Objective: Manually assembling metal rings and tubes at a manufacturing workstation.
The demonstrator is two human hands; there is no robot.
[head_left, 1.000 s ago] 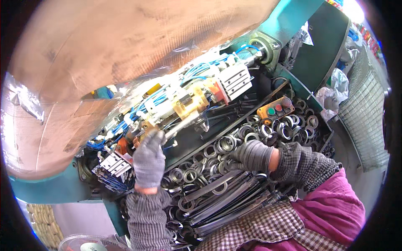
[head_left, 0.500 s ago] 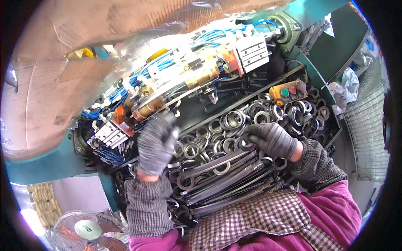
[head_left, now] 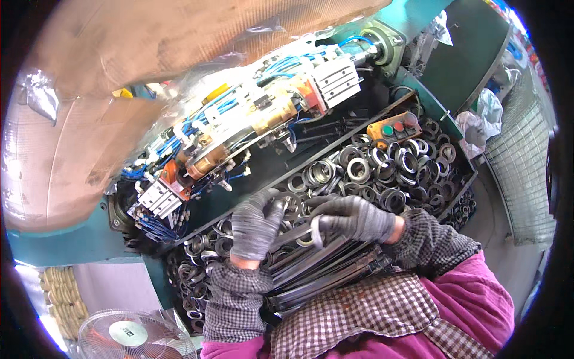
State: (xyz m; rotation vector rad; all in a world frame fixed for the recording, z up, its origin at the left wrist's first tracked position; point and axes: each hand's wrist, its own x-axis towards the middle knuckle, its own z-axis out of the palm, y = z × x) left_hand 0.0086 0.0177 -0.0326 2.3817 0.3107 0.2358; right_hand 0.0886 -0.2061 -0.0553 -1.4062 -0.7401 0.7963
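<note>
Silver metal ring (head_left: 316, 232), above long black flat strips (head_left: 326, 265); probably stiff, light, slick, best taken by rim | grey-gloved right hand (head_left: 359, 219): grip pinched on ring | grey-gloved left hand (head_left: 256, 227): grip half-curled, cannot tell if holding anything | heaped metal rings (head_left: 350, 172) beyond

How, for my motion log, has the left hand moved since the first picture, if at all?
Yes: against the button box, the left hand moved right and lower in view.

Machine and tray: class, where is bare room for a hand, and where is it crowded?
The dark gap's middle, between machine and tray, looks bare, depth unclear. Crowded: the tray, where rings and strips lie around left hand and right hand.
</note>
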